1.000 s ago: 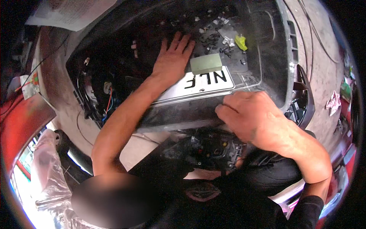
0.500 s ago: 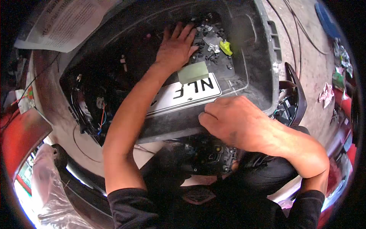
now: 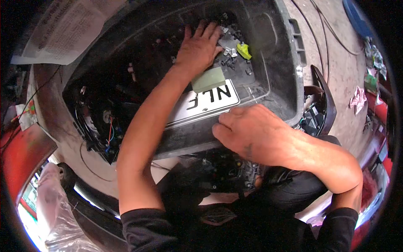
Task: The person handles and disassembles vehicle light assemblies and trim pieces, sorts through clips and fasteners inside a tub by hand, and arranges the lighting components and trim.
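**Hand Positions at the Parts Bin**

The left hand (image 3: 197, 52) is inside the dark plastic bin (image 3: 296, 77), palm down toward the bin floor, with fingers spread and thumb extended to the right. No object is visible in its grasp; the underside of the palm is hidden. The right hand (image 3: 252, 132) is at the near side of the bin, fingers curled inward. Whether these fingers clamp anything cannot be determined from this view.

Small black parts (image 3: 228, 63) and white clips (image 3: 230, 52) lie on the bin floor, just beside the left thumb. A yellow-green piece (image 3: 243, 51) lies to the right of the clips. A pale green block (image 3: 208, 80) sits near the left wrist, overlapping the far edge of a white number plate (image 3: 210, 96). The plate lies along the near side of the bin, its black letters inverted in view; the left forearm crosses over its left portion.

At the left end of the bin, orange and blue wires (image 3: 111, 130) are visible. A printed sheet (image 3: 58, 31) occupies the upper left of the view. Right of the bin are a dark curved part (image 3: 327, 98), cables (image 3: 326, 35) on the floor and a pink cloth (image 3: 358, 100).
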A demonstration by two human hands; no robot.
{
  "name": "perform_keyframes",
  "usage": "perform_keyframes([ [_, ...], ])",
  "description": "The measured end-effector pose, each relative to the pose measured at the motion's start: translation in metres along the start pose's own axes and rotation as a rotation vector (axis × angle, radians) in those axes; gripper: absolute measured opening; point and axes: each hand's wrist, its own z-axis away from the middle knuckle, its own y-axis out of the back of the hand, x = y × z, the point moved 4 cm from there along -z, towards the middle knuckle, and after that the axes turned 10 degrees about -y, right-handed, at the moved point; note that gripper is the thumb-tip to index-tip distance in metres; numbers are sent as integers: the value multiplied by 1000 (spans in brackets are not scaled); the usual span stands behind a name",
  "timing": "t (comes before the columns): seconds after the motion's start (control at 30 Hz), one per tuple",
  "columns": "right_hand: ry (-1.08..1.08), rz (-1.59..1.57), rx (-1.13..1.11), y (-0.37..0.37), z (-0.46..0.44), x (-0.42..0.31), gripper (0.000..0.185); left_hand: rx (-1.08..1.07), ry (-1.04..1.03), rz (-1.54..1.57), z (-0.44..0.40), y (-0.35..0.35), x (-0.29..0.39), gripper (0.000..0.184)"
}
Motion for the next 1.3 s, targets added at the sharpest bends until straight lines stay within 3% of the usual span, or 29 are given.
perform_keyframes([
  [0.53,18,-35,28,1,2,2,38,-92,-45,-25,30,3,3,56],
  [0.63,32,-42,38,1,2,2,39,-105,39,-28,36,-2,-2,56],
  [0.73,53,-16,39,1,2,0,39,-9,17,13,34,5,-3,55],
  [1.1,69,60,20,3,3,-3,35,-33,1,28,-26,-6,9,60],
  [1.3,222,208,88,4,9,-4,26,-44,36,15,12,0,-5,61],
])
